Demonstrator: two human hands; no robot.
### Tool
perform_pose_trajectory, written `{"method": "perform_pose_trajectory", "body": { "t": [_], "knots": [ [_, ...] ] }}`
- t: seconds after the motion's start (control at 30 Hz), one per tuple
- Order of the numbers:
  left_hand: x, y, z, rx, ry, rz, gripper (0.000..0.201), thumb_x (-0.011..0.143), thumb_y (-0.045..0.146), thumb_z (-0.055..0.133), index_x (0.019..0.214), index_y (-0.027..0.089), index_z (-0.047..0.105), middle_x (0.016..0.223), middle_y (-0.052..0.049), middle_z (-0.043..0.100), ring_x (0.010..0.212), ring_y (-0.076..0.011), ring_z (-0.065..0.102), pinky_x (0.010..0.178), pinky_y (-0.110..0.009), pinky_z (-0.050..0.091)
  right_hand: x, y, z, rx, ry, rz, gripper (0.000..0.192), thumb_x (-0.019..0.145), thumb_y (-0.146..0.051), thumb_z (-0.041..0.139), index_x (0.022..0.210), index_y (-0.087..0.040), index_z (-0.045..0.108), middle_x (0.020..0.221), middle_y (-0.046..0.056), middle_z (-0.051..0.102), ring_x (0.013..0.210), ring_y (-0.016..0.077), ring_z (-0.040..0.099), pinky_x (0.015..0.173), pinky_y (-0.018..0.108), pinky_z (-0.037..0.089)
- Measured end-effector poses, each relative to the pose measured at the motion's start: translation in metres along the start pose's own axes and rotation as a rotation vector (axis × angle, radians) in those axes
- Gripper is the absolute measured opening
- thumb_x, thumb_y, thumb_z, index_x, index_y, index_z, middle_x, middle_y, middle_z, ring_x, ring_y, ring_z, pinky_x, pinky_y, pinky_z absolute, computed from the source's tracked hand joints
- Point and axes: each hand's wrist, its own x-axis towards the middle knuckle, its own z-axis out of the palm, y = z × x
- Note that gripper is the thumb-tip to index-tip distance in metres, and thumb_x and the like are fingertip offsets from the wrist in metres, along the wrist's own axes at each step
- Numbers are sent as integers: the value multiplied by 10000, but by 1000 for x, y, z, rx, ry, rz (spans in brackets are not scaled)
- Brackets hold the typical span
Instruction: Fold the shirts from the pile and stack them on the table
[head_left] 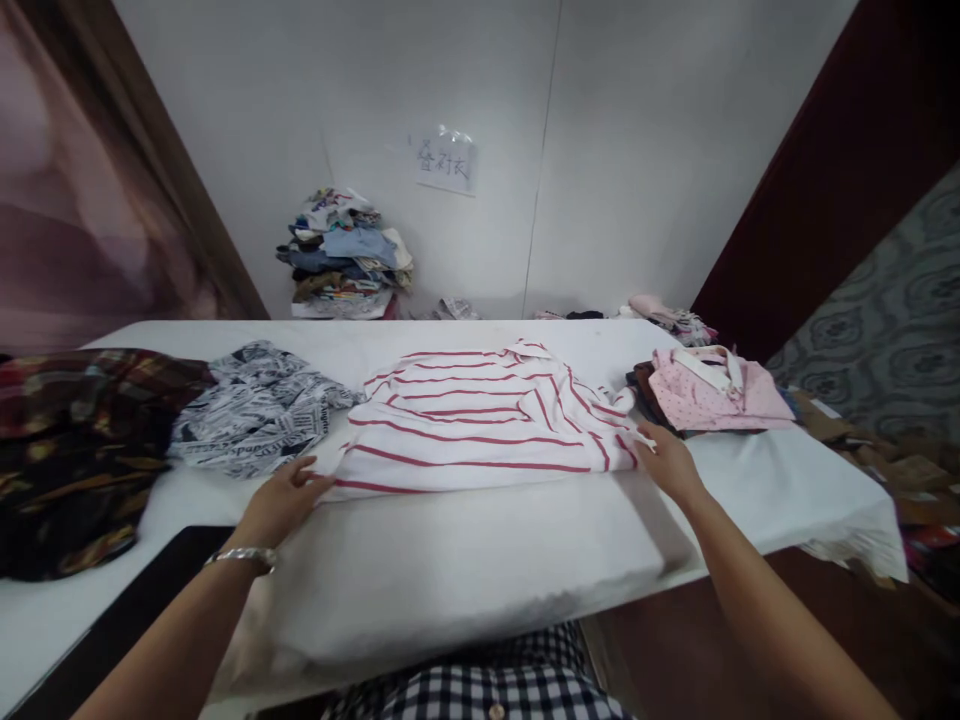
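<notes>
A white shirt with red stripes (pixel 465 440) lies spread sideways on the white-covered table, its collar toward the upper right. My left hand (pixel 281 500) pinches the shirt's near left corner, fingers closed on the fabric edge. At the opposite end, my right hand (pixel 666 460) grips the near right edge, where a bit of white cloth shows by the fingertips. The near edge of the shirt runs almost straight between both hands, and folds and creases bunch up near the right side.
Left of the shirt lie a crumpled black-and-white printed garment (pixel 259 410) and dark plaid and patterned clothes (pixel 82 450). A folded pink garment (pixel 720 390) sits at the right. Behind the table rises a tall clothes pile (pixel 349 255). A black flat object (pixel 142 610) rests by my left forearm.
</notes>
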Motion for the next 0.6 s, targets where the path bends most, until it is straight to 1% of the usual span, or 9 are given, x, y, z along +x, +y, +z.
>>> {"method": "perform_pose_trajectory", "body": {
  "t": [0.07,0.13,0.23,0.3,0.37,0.43,0.5,0.57,0.6],
  "knots": [
    [2,10,1,-108,-23,1,609,738,485,602,1244,154,532,963,-53,722,792,-204,661,656,-256,482,-2,-33,10,108,-25,-144,428,845,-414,503,1207,-211,606,1192,98,642,1072,256,601,865,394,509],
    [3,23,5,-181,-18,27,659,730,501,600,1263,122,514,955,-79,715,809,-221,651,671,-278,477,-5,-67,27,182,-124,-236,413,873,-435,482,1210,-229,602,1231,84,626,1132,246,578,908,397,501],
    [1,39,12,-257,8,88,544,720,433,581,1164,120,592,780,-41,687,686,-185,616,618,-262,453,-12,-100,59,193,-354,-333,457,900,-470,448,1291,-256,549,1357,65,540,1271,237,478,980,397,467],
    [-1,38,13,-317,36,141,454,733,418,539,1087,152,636,691,-9,650,615,-163,582,571,-252,433,-16,-105,78,100,-494,-386,522,903,-501,437,1353,-242,496,1446,69,442,1368,252,349,1067,437,381],
    [-1,26,10,-323,106,163,386,749,418,506,1016,189,665,702,-9,655,638,-167,586,576,-254,431,-18,-101,92,-48,-555,-417,563,912,-510,414,1382,-206,467,1498,84,354,1417,272,231,1128,483,270],
    [2,7,5,-256,160,131,314,735,388,510,920,206,686,754,-26,678,702,-188,606,613,-266,439,-20,-95,100,-171,-549,-432,567,930,-502,369,1390,-183,458,1519,91,303,1433,276,173,1148,501,204],
    [7,-10,1,-212,149,74,257,701,357,533,838,203,687,756,-36,686,729,-206,615,637,-277,441,-22,-91,102,-232,-536,-443,559,944,-490,332,1400,-187,443,1531,83,274,1437,264,158,1152,496,191],
    [12,-16,1,-236,113,33,249,692,361,537,816,197,677,737,-32,684,719,-207,618,640,-277,446,-24,-90,102,-258,-537,-450,554,946,-490,326,1404,-199,434,1532,79,272,1437,257,162,1151,494,195],
    [12,-13,2,-274,106,29,259,703,370,527,827,193,670,741,-29,683,717,-202,618,643,-274,451,-24,-90,102,-260,-534,-452,550,946,-489,328,1405,-206,433,1531,78,275,1436,255,165,1150,494,197]
  ]
}}
